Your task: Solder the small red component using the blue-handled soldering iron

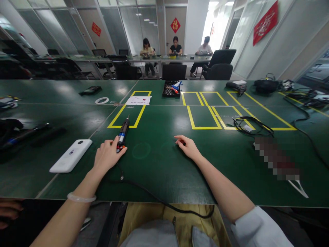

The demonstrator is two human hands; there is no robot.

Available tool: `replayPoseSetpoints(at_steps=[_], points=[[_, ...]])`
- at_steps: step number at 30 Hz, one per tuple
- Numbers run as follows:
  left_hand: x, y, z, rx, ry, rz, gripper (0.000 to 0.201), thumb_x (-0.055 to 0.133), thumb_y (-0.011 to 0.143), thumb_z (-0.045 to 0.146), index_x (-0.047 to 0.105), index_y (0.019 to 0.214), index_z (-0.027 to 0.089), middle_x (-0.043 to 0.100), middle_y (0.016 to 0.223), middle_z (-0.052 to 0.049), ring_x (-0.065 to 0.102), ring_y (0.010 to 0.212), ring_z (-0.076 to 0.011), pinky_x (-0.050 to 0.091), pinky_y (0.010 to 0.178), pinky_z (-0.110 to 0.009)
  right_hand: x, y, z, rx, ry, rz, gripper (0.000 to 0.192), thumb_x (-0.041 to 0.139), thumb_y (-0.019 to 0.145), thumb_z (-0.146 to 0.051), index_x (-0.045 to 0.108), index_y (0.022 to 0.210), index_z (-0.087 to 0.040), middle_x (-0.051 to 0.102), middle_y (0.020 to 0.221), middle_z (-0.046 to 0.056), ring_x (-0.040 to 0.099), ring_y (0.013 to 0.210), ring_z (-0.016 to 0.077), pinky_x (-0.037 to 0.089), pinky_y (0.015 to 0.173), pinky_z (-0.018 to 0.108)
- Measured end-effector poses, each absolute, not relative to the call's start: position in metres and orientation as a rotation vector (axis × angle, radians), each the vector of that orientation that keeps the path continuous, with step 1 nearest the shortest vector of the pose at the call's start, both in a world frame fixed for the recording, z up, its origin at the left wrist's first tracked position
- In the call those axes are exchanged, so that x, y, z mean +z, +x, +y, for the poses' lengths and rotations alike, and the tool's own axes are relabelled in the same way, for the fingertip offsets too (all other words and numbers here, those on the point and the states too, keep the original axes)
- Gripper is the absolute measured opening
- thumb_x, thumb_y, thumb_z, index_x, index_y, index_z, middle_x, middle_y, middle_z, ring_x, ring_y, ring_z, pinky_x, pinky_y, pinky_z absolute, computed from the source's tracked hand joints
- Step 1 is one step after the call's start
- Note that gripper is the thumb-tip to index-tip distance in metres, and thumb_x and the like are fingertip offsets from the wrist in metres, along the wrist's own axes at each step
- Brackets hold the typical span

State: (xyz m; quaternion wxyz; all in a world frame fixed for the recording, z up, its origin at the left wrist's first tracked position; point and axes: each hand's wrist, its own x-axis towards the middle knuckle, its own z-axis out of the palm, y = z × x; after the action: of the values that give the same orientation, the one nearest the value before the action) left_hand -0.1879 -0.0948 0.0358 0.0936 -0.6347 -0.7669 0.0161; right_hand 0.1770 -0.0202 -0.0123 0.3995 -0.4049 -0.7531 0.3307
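Green table (164, 171) held a screwdriver (122, 133) that the left hand (106, 156) was gripping at its rear end, the right hand (186, 145) resting loosely open nearby, empty.

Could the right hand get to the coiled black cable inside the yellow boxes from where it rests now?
Probably yes: the right hand rests on bare green table, and nothing lies between it and the black cable.

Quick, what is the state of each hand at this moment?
Left hand: fingers closed on the rear end of the electric screwdriver, which lies on the green table.
Right hand: open, holding nothing, fingertips on the table.
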Motion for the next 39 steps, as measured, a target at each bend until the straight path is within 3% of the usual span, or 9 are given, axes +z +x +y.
replayPoseSetpoints(at_steps=[3, 7, 10, 17, 20, 23, 27, 34, 39], points=[[0.039, -0.218, -0.102, 0.096, -1.830, -2.334, 0.071, 0.031, 0.087, 0.060, 0.036, 0.143, 0.017, 0.050, 0.123, -0.020, 0.052, 0.105, -0.0356, 0.043, 0.084, -0.043, -0.014, 0.177, -0.020, 0.833, -1.030, -1.914, 0.036, 0.047, 0.081, -0.013, 0.063, 0.113, -0.018, 0.069, 0.086, 0.003, 0.062, 0.077, 0.0139, 0.047, 0.075, 0.027], [0.039, -0.244, -0.107, 0.174, -1.697, -2.405, 0.067, 0.034, 0.086, 0.059, 0.033, 0.142, 0.023, 0.052, 0.125, -0.013, 0.052, 0.106, -0.0326, 0.044, 0.085, -0.042, -0.012, 0.177, -0.020, 0.833, -1.052, -1.929, 0.035, 0.047, 0.081, -0.013, 0.064, 0.111, -0.018, 0.069, 0.086, 0.003, 0.062, 0.076, 0.0140, 0.047, 0.074, 0.027], [0.040, -0.249, -0.112, 0.124, -1.649, -2.335, 0.064, 0.036, 0.085, 0.060, 0.039, 0.137, 0.022, 0.053, 0.123, -0.012, 0.053, 0.104, -0.0327, 0.045, 0.083, -0.041, -0.012, 0.177, -0.020, 0.820, -1.050, -1.943, 0.034, 0.047, 0.082, -0.013, 0.064, 0.111, -0.018, 0.069, 0.086, 0.003, 0.062, 0.077, 0.0144, 0.047, 0.075, 0.028], [0.049, -0.228, -0.118, 0.150, -1.613, -2.199, 0.040, 0.031, 0.087, 0.050, 0.057, 0.094, 0.021, 0.060, 0.104, -0.006, 0.057, 0.096, -0.0243, 0.045, 0.084, -0.036, -0.017, 0.177, -0.017, 0.781, -1.064, -1.974, 0.034, 0.047, 0.083, -0.013, 0.064, 0.111, -0.019, 0.069, 0.087, 0.003, 0.062, 0.079, 0.0153, 0.048, 0.077, 0.028], [0.058, -0.221, -0.111, 0.140, -1.584, -2.288, 0.043, 0.026, 0.089, 0.050, 0.058, 0.092, 0.021, 0.064, 0.091, -0.004, 0.060, 0.088, -0.0249, 0.046, 0.082, -0.038, -0.017, 0.176, -0.017, 0.776, -1.075, -1.980, 0.033, 0.048, 0.083, -0.013, 0.065, 0.111, -0.020, 0.069, 0.087, 0.003, 0.062, 0.081, 0.0158, 0.048, 0.078, 0.029], [0.068, -0.198, -0.096, -0.163, -1.756, -2.400, 0.043, 0.030, 0.089, 0.051, 0.058, 0.102, 0.021, 0.066, 0.086, -0.005, 0.062, 0.084, -0.0253, 0.047, 0.079, -0.038, -0.017, 0.175, -0.016, 0.793, -1.077, -1.977, 0.033, 0.048, 0.083, -0.014, 0.065, 0.110, -0.020, 0.069, 0.086, 0.003, 0.062, 0.081, 0.0157, 0.048, 0.079, 0.030], [0.075, -0.130, -0.067, -0.908, -2.438, -2.335, 0.038, 0.039, 0.089, 0.047, 0.059, 0.106, 0.019, 0.066, 0.090, -0.003, 0.063, 0.081, -0.0163, 0.048, 0.080, -0.030, -0.017, 0.176, -0.016, 0.879, -1.040, -1.935, 0.031, 0.048, 0.084, -0.018, 0.065, 0.110, -0.019, 0.069, 0.085, 0.002, 0.063, 0.078, 0.0149, 0.048, 0.079, 0.029], [0.055, -0.015, -0.025, -1.555, -3.097, -2.390, 0.033, 0.049, 0.086, 0.029, 0.054, 0.115, 0.014, 0.056, 0.073, 0.001, 0.050, 0.059, -0.0085, 0.043, 0.056, -0.022, -0.014, 0.180, -0.014, 1.145, -0.932, -1.784, 0.026, 0.058, 0.083, -0.031, 0.066, 0.104, -0.018, 0.069, 0.085, 0.003, 0.063, 0.078, 0.0162, 0.049, 0.078, 0.031], [0.020, 0.007, -0.021, -1.932, -3.091, -2.427, 0.040, 0.061, 0.083, 0.034, 0.053, 0.116, 0.012, 0.051, 0.058, 0.005, 0.048, 0.053, -0.0073, 0.038, 0.053, -0.019, -0.011, 0.177, -0.015, 1.486, -0.684, -1.570, 0.026, 0.066, 0.079, -0.038, 0.062, 0.096, -0.018, 0.070, 0.084, 0.003, 0.066, 0.079, 0.0174, 0.051, 0.079, 0.033]])
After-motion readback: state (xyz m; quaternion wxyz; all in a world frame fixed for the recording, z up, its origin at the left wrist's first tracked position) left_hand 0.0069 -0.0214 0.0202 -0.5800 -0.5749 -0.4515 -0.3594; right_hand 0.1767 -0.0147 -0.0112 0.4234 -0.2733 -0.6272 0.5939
